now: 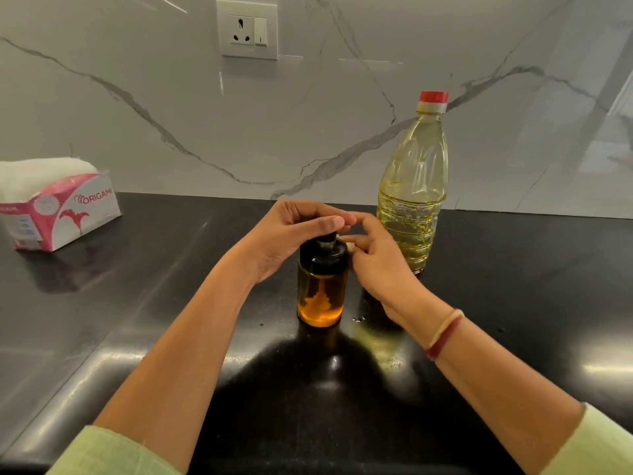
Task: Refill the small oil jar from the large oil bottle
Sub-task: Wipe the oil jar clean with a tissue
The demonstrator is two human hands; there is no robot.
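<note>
The small oil jar (321, 296) stands upright on the black counter, amber glass with a black lid, holding a shallow layer of oil. My left hand (291, 234) curls over the lid's top knob, thumb and fingers gripping it. My right hand (376, 258) is at the lid's right side, its fingertips pinching something small and white against the rim; what it is I cannot tell. The large oil bottle (412, 186) stands just behind and right of the jar, clear plastic with a red cap on, about half full of yellow oil.
A pink and white tissue pack (58, 207) lies at the far left of the glossy black counter (171, 303). The marble wall behind carries a socket plate (246, 27). A few small droplets (358, 318) lie right of the jar.
</note>
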